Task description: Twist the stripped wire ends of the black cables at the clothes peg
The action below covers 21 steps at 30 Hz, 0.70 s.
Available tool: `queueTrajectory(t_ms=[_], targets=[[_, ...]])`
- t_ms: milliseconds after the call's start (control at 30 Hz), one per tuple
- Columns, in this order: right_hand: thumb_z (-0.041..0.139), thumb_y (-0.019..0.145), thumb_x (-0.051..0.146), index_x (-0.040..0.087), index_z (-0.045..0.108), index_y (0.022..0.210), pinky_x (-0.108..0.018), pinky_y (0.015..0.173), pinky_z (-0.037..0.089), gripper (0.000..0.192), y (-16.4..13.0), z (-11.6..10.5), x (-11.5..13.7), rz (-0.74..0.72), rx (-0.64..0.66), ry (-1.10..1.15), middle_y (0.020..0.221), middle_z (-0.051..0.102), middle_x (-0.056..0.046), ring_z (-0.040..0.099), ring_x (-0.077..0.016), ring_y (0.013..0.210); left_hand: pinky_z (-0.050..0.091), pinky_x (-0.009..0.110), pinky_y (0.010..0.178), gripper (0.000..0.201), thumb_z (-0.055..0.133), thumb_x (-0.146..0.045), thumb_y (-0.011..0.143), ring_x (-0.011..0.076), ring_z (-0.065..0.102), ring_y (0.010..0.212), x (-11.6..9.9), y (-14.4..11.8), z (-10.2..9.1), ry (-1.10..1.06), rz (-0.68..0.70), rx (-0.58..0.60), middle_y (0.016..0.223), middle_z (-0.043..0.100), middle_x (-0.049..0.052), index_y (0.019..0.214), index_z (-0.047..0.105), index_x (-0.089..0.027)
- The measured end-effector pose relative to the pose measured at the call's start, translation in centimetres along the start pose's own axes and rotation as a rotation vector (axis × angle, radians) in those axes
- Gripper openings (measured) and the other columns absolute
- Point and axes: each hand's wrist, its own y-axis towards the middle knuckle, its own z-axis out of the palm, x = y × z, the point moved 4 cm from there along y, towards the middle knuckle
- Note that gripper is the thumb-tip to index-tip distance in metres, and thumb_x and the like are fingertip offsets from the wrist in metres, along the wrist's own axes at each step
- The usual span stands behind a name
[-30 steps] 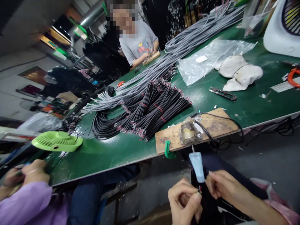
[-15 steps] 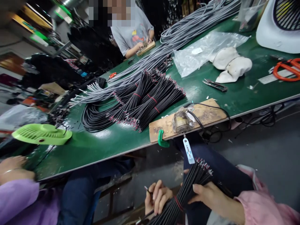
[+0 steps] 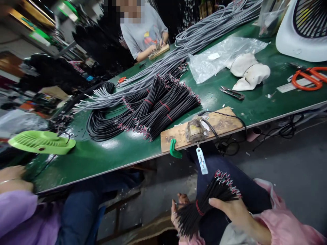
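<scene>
Clasped the wire bundle (image 3: 190,217) at lower right between curled left hand (image 3: 174,217) and half-wrapped right hand (image 3: 237,211); already banded, like the pile (image 3: 157,115) at centre; could not judge work left

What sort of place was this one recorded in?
Probably a cable workshop or small factory: tied bundles of black cables and long grey cables lie on a green worktable, along with small snips.
</scene>
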Motion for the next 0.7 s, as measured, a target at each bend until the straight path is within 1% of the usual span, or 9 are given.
queueTrajectory(t_ms=[100,167,233,300,400,467,567,633,700], targets=[[0.080,0.065,0.042,0.020,0.076,0.075,-0.048,0.091,0.054,0.024,0.0,-0.3,-0.4,-0.026,-0.039,0.023,0.080,0.079,-0.008,0.071,-0.0324,0.081,0.056,0.038,0.086,0.018,0.057,-0.024,0.094,0.0193,0.072,0.088,0.7,-0.8,-0.2,-0.254,-0.046,-0.025,0.094,0.077,0.005,0.096,0.074,-0.018],[0.083,0.063,0.040,0.021,0.076,0.073,-0.041,0.076,0.060,0.023,-0.2,-0.3,-0.8,-0.069,-0.075,0.085,0.073,0.077,-0.006,0.071,-0.0295,0.072,0.054,0.033,0.091,0.031,0.049,-0.015,0.096,0.0183,0.074,0.090,1.1,-1.2,0.2,-0.341,-0.105,-0.030,0.091,0.081,0.005,0.091,0.079,-0.020],[0.086,0.059,0.040,0.020,0.075,0.069,-0.037,0.066,0.060,0.025,-0.5,-0.2,-1.5,-0.109,-0.127,0.119,0.068,0.076,-0.005,0.070,-0.0278,0.068,0.054,0.031,0.092,0.041,0.042,-0.011,0.097,0.0189,0.074,0.091,1.6,-1.5,0.7,-0.387,-0.155,-0.037,0.091,0.081,0.005,0.090,0.081,-0.021],[0.089,0.054,0.039,0.019,0.074,0.066,-0.035,0.062,0.060,0.027,-0.8,-0.4,-2.4,-0.129,-0.222,0.097,0.067,0.074,-0.004,0.069,-0.0273,0.066,0.054,0.032,0.091,0.045,0.039,-0.011,0.098,0.0194,0.075,0.090,2.1,-1.6,1.2,-0.404,-0.182,-0.054,0.091,0.082,0.005,0.090,0.082,-0.021],[0.091,0.049,0.037,0.020,0.075,0.070,-0.036,0.066,0.060,0.031,-1.2,-0.9,-3.0,-0.145,-0.328,0.035,0.076,0.075,-0.006,0.069,-0.0294,0.073,0.055,0.031,0.089,0.044,0.040,-0.011,0.097,0.0199,0.075,0.089,2.6,-1.6,1.5,-0.387,-0.198,-0.081,0.090,0.082,0.006,0.091,0.082,-0.020],[0.090,0.052,0.037,0.021,0.076,0.074,-0.038,0.072,0.060,0.031,-1.4,-0.9,-2.5,-0.172,-0.292,0.018,0.081,0.075,-0.007,0.069,-0.0310,0.078,0.056,0.029,0.087,0.040,0.043,-0.010,0.096,0.0201,0.075,0.088,2.8,-1.6,1.7,-0.356,-0.208,-0.091,0.089,0.082,0.006,0.090,0.082,-0.020],[0.087,0.060,0.036,0.021,0.077,0.077,-0.038,0.077,0.059,0.025,-1.6,-0.6,-1.1,-0.212,-0.146,0.012,0.081,0.076,-0.007,0.070,-0.0308,0.081,0.055,0.030,0.088,0.031,0.052,-0.013,0.093,0.0211,0.075,0.089,2.8,-1.7,2.2,-0.287,-0.234,-0.093,0.090,0.081,0.006,0.090,0.082,-0.020],[0.087,0.061,0.035,0.020,0.076,0.073,-0.036,0.074,0.060,0.022,-1.4,-0.6,-0.5,-0.201,-0.107,0.027,0.077,0.076,-0.006,0.070,-0.0291,0.076,0.055,0.032,0.089,0.022,0.059,-0.019,0.091,0.0227,0.074,0.092,2.6,-1.8,2.4,-0.227,-0.263,-0.094,0.093,0.081,0.007,0.090,0.081,-0.019],[0.088,0.058,0.034,0.019,0.074,0.066,-0.034,0.064,0.060,0.022,-0.9,-1.0,-0.5,-0.141,-0.148,0.069,0.068,0.074,-0.004,0.069,-0.0264,0.066,0.053,0.033,0.091,0.017,0.065,-0.024,0.088,0.0240,0.073,0.094,2.4,-2.0,2.5,-0.162,-0.287,-0.104,0.095,0.080,0.008,0.092,0.081,-0.017]])
